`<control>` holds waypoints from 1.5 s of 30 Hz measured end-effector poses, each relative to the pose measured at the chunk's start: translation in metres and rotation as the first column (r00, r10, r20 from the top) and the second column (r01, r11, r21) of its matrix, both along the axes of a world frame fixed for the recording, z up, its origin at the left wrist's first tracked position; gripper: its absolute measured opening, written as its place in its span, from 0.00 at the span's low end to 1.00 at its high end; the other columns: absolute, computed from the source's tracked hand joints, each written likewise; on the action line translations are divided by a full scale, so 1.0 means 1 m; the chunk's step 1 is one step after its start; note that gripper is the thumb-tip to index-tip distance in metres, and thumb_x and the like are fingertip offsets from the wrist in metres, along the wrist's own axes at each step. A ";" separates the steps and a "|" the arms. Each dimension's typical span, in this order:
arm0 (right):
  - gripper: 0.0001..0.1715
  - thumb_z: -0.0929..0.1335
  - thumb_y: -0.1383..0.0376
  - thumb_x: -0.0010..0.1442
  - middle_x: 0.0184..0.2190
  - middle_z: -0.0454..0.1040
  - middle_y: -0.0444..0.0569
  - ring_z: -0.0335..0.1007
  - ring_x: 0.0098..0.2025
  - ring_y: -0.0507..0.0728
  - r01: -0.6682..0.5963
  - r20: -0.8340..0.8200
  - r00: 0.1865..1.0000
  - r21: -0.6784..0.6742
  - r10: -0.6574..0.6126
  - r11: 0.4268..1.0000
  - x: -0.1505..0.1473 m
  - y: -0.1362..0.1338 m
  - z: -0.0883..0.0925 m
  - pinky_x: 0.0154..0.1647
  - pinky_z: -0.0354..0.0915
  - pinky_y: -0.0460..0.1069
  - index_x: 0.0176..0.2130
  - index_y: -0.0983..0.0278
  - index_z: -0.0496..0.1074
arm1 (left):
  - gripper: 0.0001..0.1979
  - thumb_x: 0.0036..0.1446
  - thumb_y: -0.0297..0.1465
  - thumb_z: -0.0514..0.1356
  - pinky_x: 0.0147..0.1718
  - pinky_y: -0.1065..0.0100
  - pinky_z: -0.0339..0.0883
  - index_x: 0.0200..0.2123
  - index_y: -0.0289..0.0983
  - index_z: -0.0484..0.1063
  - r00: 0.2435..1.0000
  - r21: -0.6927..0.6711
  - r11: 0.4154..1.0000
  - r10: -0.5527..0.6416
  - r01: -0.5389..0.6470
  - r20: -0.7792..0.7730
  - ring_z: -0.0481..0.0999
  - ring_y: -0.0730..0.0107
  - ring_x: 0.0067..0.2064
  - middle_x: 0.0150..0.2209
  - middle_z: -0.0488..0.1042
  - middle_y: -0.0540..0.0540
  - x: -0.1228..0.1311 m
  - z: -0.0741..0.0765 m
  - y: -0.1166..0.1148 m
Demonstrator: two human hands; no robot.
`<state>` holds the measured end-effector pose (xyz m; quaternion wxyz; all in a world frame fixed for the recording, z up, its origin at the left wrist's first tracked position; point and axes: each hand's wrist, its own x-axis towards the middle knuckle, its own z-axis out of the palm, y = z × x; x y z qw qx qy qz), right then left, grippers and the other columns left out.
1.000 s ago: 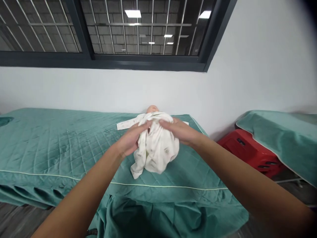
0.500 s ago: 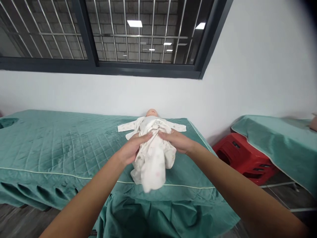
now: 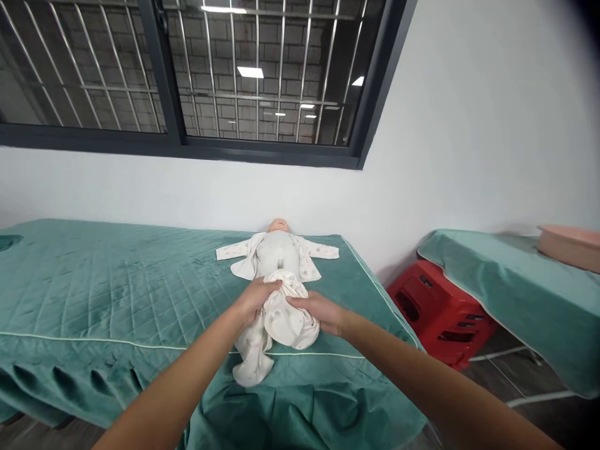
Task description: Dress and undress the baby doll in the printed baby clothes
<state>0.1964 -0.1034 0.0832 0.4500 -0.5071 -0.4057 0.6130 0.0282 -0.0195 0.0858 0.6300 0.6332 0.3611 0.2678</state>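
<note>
The left grip [image 3: 252, 297] pinches the bunched, printed white cloth [image 3: 287, 315] under its thumb; the right grip [image 3: 325, 312] pinches the opposite side. The cloth lies at the lower end of the doll [image 3: 277, 251], one part trailing over the piped edge of the bed [image 3: 140, 281]. Good handling calls for even gathers and level thumbs, without tugging the doll. No brand, label or writing is legible.

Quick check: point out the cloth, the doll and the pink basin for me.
Cloth [image 3: 289, 320]: head view, on its bunched middle.
Doll [image 3: 276, 250]: head view, on its torso.
Pink basin [image 3: 569, 249]: head view, on its outer wall.
</note>
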 end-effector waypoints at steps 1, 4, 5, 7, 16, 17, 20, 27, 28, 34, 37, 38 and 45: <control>0.25 0.75 0.54 0.51 0.40 0.81 0.57 0.78 0.45 0.62 0.039 0.033 0.999 0.001 -0.039 0.999 0.003 -0.001 -0.012 0.54 0.68 0.58 0.44 0.69 0.77 | 0.21 0.59 0.40 0.56 0.42 0.60 0.71 0.47 0.30 0.74 0.995 0.069 0.998 -0.003 0.010 -0.096 0.79 0.54 0.44 0.41 0.81 0.36 0.004 -0.007 0.001; 0.29 0.74 0.50 0.51 0.42 0.81 0.56 0.77 0.47 0.64 0.155 0.179 0.970 0.079 -0.167 0.985 0.013 0.000 -0.042 0.54 0.68 0.59 0.45 0.67 0.77 | 0.16 0.55 0.38 0.61 0.48 0.59 0.67 0.40 0.32 0.76 0.966 0.214 0.976 0.016 0.042 -0.260 0.76 0.49 0.49 0.44 0.80 0.36 0.017 -0.021 0.009; 0.30 0.73 0.49 0.51 0.43 0.81 0.56 0.76 0.48 0.65 0.188 0.230 0.951 0.107 -0.208 0.976 0.015 0.001 -0.050 0.54 0.68 0.60 0.46 0.67 0.77 | 0.14 0.53 0.38 0.62 0.49 0.58 0.65 0.38 0.33 0.77 0.950 0.252 0.966 0.026 0.055 -0.310 0.75 0.48 0.51 0.45 0.79 0.36 0.021 -0.024 0.012; 0.31 0.74 0.47 0.49 0.45 0.80 0.55 0.75 0.50 0.67 0.249 0.310 0.908 0.142 -0.282 0.958 0.018 0.005 -0.065 0.57 0.65 0.62 0.45 0.66 0.77 | 0.13 0.53 0.37 0.63 0.52 0.55 0.62 0.38 0.35 0.76 0.909 0.313 0.945 0.046 0.095 -0.414 0.73 0.44 0.53 0.46 0.78 0.34 0.028 -0.027 0.015; 0.31 0.69 0.46 0.55 0.49 0.78 0.54 0.71 0.54 0.68 0.358 0.295 0.865 0.203 -0.405 0.912 0.016 0.003 -0.096 0.57 0.65 0.60 0.49 0.65 0.75 | 0.12 0.56 0.37 0.60 0.50 0.57 0.63 0.40 0.37 0.76 0.793 0.338 0.891 -0.040 0.304 -0.608 0.74 0.48 0.52 0.47 0.78 0.36 0.037 -0.033 0.023; 0.31 0.69 0.46 0.56 0.50 0.78 0.55 0.71 0.55 0.68 0.371 0.300 0.857 0.207 -0.420 0.905 0.015 0.001 -0.097 0.58 0.64 0.60 0.49 0.65 0.75 | 0.12 0.56 0.37 0.59 0.49 0.60 0.64 0.39 0.38 0.77 0.802 0.327 0.887 -0.077 0.326 -0.592 0.74 0.50 0.50 0.47 0.79 0.38 0.036 -0.030 0.025; 0.31 0.68 0.46 0.57 0.52 0.77 0.55 0.71 0.55 0.67 0.441 0.249 0.841 0.198 -0.480 0.876 0.013 -0.001 -0.099 0.58 0.63 0.59 0.51 0.64 0.74 | 0.13 0.58 0.38 0.58 0.47 0.62 0.66 0.39 0.38 0.78 0.859 0.224 0.900 -0.244 0.373 -0.450 0.76 0.53 0.48 0.45 0.80 0.43 0.034 -0.019 0.027; 0.19 0.66 0.50 0.60 0.49 0.77 0.51 0.69 0.54 0.64 0.467 0.270 0.765 0.393 -0.585 0.792 0.027 0.021 -0.095 0.59 0.61 0.57 0.45 0.58 0.75 | 0.23 0.53 0.41 0.67 0.53 0.62 0.65 0.51 0.38 0.74 0.867 -0.262 0.828 -0.489 0.496 0.095 0.72 0.55 0.57 0.52 0.77 0.43 0.017 -0.012 0.045; 0.18 0.66 0.51 0.61 0.48 0.77 0.51 0.70 0.52 0.64 0.444 0.274 0.773 0.409 -0.572 0.797 0.030 0.027 -0.094 0.58 0.62 0.57 0.44 0.58 0.74 | 0.25 0.51 0.40 0.68 0.53 0.63 0.65 0.51 0.38 0.74 0.856 -0.297 0.803 -0.495 0.516 0.149 0.72 0.55 0.57 0.52 0.77 0.42 0.015 -0.014 0.050; 0.21 0.67 0.52 0.59 0.47 0.77 0.51 0.71 0.49 0.62 0.544 0.128 0.775 0.364 -0.619 0.756 0.034 0.059 -0.088 0.53 0.65 0.55 0.48 0.61 0.71 | 0.24 0.48 0.37 0.71 0.48 0.63 0.69 0.48 0.35 0.76 0.910 -0.332 0.851 -0.345 0.407 0.232 0.76 0.56 0.51 0.48 0.78 0.39 0.026 -0.019 0.071; 0.25 0.66 0.53 0.60 0.51 0.75 0.52 0.69 0.53 0.62 0.570 0.125 0.757 0.350 -0.641 0.743 0.035 0.072 -0.087 0.56 0.63 0.54 0.53 0.62 0.70 | 0.23 0.49 0.40 0.69 0.47 0.62 0.70 0.46 0.35 0.76 0.960 -0.321 0.913 -0.196 0.252 0.198 0.77 0.56 0.49 0.47 0.79 0.39 0.040 -0.013 0.076; 0.26 0.65 0.53 0.61 0.52 0.75 0.52 0.68 0.54 0.62 0.567 0.132 0.757 0.355 -0.640 0.743 0.037 0.077 -0.088 0.57 0.62 0.54 0.54 0.62 0.69 | 0.22 0.50 0.41 0.69 0.46 0.62 0.70 0.46 0.36 0.76 0.969 -0.298 0.930 -0.165 0.214 0.182 0.77 0.56 0.49 0.47 0.78 0.40 0.044 -0.011 0.077; 0.27 0.65 0.52 0.60 0.52 0.75 0.53 0.69 0.53 0.62 0.512 0.203 0.755 0.411 -0.623 0.755 0.060 0.108 -0.088 0.56 0.63 0.55 0.53 0.64 0.71 | 0.18 0.56 0.45 0.61 0.40 0.65 0.66 0.38 0.35 0.75 0.998 0.149 0.987 -0.068 0.065 0.012 0.75 0.59 0.43 0.40 0.78 0.45 0.070 -0.008 0.091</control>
